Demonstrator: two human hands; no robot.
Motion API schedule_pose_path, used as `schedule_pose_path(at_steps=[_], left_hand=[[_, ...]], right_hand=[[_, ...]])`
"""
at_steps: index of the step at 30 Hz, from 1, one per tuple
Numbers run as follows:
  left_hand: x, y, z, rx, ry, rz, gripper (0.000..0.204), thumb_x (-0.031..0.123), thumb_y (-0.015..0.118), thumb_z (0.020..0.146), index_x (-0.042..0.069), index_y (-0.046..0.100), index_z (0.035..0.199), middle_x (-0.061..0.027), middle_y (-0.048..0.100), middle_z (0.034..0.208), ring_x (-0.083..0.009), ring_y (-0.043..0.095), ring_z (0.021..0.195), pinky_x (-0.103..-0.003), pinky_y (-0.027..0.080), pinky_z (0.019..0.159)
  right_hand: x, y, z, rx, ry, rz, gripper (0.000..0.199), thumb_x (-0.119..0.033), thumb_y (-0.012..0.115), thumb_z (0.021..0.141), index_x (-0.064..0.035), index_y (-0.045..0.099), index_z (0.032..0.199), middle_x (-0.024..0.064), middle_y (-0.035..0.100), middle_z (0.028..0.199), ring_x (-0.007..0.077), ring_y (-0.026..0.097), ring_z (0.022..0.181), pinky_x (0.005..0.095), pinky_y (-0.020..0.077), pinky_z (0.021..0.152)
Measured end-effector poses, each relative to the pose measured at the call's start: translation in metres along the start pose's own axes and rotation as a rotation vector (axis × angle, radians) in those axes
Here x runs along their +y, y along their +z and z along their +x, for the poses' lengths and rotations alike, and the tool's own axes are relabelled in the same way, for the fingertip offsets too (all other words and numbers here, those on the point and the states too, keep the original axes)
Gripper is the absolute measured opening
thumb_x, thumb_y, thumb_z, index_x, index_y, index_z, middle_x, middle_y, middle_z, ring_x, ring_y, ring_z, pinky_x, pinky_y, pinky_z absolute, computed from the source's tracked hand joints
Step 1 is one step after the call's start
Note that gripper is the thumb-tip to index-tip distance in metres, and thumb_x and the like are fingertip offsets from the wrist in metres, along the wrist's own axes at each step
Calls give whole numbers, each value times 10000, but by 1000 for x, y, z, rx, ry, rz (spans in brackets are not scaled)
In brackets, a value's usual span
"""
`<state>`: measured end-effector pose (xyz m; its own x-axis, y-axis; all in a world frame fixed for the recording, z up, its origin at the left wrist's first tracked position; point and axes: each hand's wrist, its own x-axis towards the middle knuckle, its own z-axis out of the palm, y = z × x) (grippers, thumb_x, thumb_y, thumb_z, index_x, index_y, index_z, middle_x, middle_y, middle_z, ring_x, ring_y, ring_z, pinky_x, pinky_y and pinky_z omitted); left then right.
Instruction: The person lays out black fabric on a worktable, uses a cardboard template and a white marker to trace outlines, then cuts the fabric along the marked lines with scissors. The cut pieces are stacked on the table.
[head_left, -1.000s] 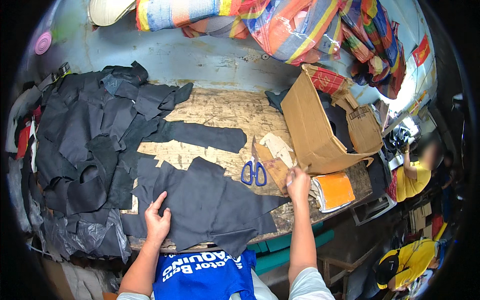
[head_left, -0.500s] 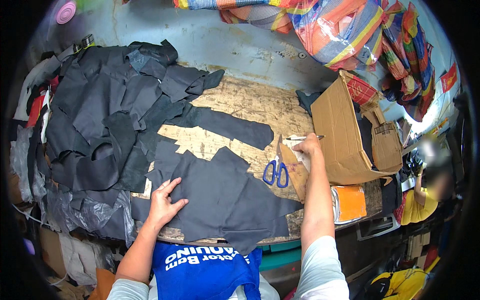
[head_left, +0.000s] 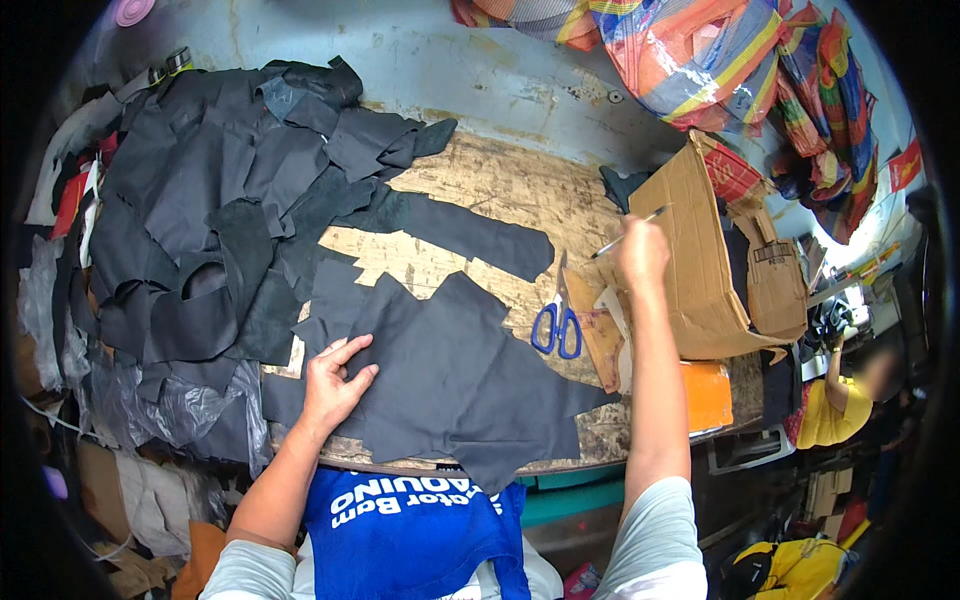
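Observation:
My left hand lies with its fingers apart on the left side of a dark leather-like piece spread at the table's near edge. My right hand is raised near the cardboard box, closed around a slim pen that slants up to the right. Below that hand, a pair of scissors with blue handles rests beside brown and whitish flat pieces. A long dark strip stretches across the wood beyond the spread piece.
A large heap of dark sheets covers the left of the worn wooden table. An open cardboard box and an orange-covered stack stand at right. Striped woven plastic hangs above. A person in yellow sits far right.
My right hand has lifted from the flat pieces and moved away from me with the pen, uncovering more of them. My left hand stays on the dark piece. The view has shifted slightly.

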<state>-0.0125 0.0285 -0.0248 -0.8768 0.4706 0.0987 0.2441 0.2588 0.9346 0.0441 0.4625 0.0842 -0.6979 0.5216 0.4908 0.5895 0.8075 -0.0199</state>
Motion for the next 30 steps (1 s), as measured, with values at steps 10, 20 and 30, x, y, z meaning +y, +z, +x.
schedule_pose_path(at_steps=[10,20,30], left_hand=[[7,7,-4,235,154,124,453,49,753,671,53,647,1112,-158,536,1220,-227,549,1052,-311,480,826],[189,25,-94,-1524,818,-1309,221,90,589,877,-8,623,1072,-129,624,1079,-298,579,995,-415,463,841],[197,31,-76,-1712,830,-969,194,60,557,782,43,600,970,-114,586,984,-318,535,1024,-457,392,908]], right_hand=[[11,41,-50,-524,359,398,716,-279,914,471,56,645,1044,171,695,958,280,673,904,364,520,800],[9,33,-75,-354,413,370,889,-338,919,459,35,586,1195,228,652,1071,296,643,1005,356,489,894],[17,44,-93,-225,377,427,799,-305,916,477,34,616,1136,211,672,1022,290,658,957,356,505,854]])
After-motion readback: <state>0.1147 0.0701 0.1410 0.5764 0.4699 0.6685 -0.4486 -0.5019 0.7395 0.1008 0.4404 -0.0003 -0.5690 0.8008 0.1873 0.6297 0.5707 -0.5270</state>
